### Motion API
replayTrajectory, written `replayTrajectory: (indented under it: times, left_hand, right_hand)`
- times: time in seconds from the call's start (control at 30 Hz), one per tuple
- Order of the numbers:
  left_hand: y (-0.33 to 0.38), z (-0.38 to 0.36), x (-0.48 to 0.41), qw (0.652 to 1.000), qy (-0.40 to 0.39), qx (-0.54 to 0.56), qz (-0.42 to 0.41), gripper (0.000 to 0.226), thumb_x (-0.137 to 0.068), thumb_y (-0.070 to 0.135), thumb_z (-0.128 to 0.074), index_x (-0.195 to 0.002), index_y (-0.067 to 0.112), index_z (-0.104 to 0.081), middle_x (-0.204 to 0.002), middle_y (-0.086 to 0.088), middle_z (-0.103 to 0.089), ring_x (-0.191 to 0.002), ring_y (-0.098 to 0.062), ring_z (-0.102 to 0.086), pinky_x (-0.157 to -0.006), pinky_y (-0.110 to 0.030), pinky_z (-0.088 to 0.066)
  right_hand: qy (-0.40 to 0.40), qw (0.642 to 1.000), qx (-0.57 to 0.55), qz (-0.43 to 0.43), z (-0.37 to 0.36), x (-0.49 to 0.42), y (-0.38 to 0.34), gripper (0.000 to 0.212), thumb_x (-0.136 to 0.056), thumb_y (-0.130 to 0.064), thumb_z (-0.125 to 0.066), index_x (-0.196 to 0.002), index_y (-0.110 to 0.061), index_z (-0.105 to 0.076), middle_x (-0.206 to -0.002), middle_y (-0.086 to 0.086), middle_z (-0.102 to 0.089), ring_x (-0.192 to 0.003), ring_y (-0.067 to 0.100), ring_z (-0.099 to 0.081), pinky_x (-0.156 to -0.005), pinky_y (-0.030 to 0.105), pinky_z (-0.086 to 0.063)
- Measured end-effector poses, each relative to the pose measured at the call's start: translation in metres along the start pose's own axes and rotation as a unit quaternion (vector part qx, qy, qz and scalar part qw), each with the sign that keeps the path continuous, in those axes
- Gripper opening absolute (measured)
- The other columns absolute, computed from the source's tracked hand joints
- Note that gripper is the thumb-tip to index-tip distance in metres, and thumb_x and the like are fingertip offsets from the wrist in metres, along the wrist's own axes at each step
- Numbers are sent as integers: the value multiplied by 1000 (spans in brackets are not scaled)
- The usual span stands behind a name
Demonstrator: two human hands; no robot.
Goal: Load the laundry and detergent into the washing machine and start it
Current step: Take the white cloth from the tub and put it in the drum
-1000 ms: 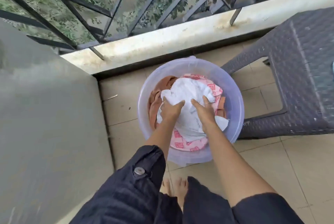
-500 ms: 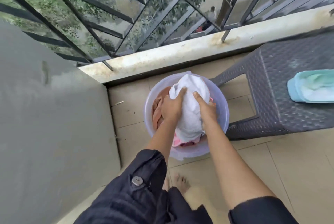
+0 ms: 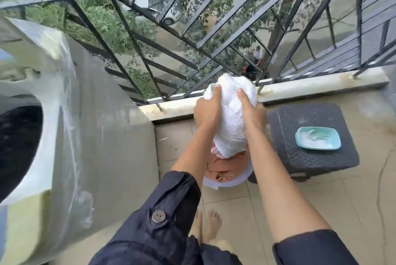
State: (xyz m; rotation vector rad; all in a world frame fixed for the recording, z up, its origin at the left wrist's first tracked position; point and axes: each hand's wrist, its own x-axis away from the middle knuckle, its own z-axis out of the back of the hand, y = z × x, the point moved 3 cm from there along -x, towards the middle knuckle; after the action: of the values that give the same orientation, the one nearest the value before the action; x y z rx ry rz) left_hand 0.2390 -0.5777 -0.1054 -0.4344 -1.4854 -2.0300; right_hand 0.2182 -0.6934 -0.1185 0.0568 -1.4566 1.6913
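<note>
Two hands lift a white towel [image 3: 232,114] clear of the laundry basin [image 3: 227,182] on a balcony floor, the left hand [image 3: 209,107] and right hand [image 3: 251,110] each clamped around the bundle's sides, thumbs pressed into the cloth. The towel hangs lengthwise, its tail trailing down toward the pink and rust clothes [image 3: 225,168] in the basin. The washing machine [image 3: 64,125] stands at the left edge of the balcony, its dark drum opening [image 3: 17,147] nearer the left arm, so the load likely swings leftward. Detergent tray [image 3: 317,141] waits on a dark stool [image 3: 310,157] to the right.
</note>
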Motion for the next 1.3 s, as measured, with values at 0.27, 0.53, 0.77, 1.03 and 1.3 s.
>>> replayTrajectory:
  times: [0.27,0.53,0.77,1.03,1.3]
  left_hand:
    - [65,89,53,996,51,64,-41,72,-78,67,-51,-111,4,-62,-113,-12,-66,-101,-29,-64,-90,-40,-52]
    - [92,199,82,986,94,104,-91,74,-74,67,-56,-112,4,-63,-109,-8,-67,-98,-27,-63,-87,-37,-51]
    - [93,329,91,973,133,136,-131,76,-76,65,-59,-124,6,-59,-125,-10,-62,-111,-26,-59,-92,-33,-47]
    - [85,490,91,952,193,177,-156,87,-51,77,-60,-106,10,-68,-104,-5,-71,-96,-24,-67,-89,-40,-55]
    - [80,613,76,932,253,188,-178,59,-75,64,-62,-102,12,-66,-103,-3,-67,-97,-22,-64,-91,-36,-51]
  right_hand:
    - [-31,997,-14,64,-6,104,-90,81,-77,-58,-63,-131,-1,-48,-137,14,-52,-124,28,-51,-97,32,-42]
    - [-92,990,-38,99,-61,190,-133,86,-73,-62,-64,-134,-3,-46,-139,13,-49,-124,29,-51,-100,37,-43]
    - [-143,979,-73,125,-146,283,-152,83,-69,-63,-67,-126,-3,-54,-127,10,-59,-113,27,-59,-97,40,-49]
    - [-214,956,-96,178,-256,396,-171,70,-69,-60,-69,-114,-8,-60,-109,1,-62,-94,20,-61,-89,32,-53]
    - [-276,933,-75,219,-348,477,-188,84,-66,-69,-64,-125,-10,-56,-123,4,-61,-110,23,-60,-97,37,-49]
